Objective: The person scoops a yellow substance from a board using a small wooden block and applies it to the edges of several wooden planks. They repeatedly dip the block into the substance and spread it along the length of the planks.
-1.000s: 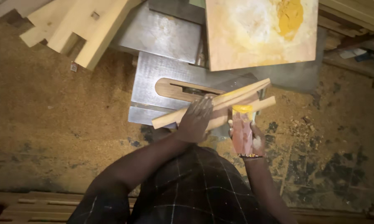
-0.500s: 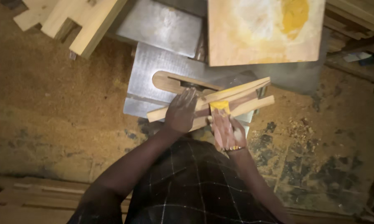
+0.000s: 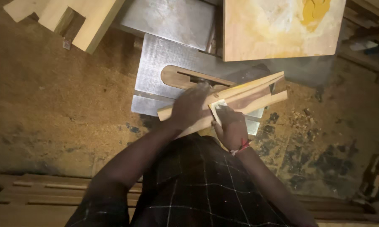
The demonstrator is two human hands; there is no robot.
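A long wooden piece (image 3: pixel 252 94) made of pale strips with a darker middle lies slanted across a grey metal saw table (image 3: pixel 164 63). My left hand (image 3: pixel 188 106) presses flat on its left part and holds it down. My right hand (image 3: pixel 230 124) grips a small folded pad, yellowish and pale (image 3: pixel 218 107), and presses it onto the wood just right of my left hand. A red band sits on my right wrist.
A flat board smeared with yellow and white (image 3: pixel 277 25) lies on the table's far side. Pale timber blocks (image 3: pixel 78 19) rest at the upper left. Sawdust covers the floor (image 3: pixel 51 105). Wooden strips (image 3: pixel 42 193) lie along the bottom, more lumber at the right edge.
My right hand has slid left along the wood, from its right part toward my left hand, and turned palm down over the pad. My left hand stays pressed on the wood.
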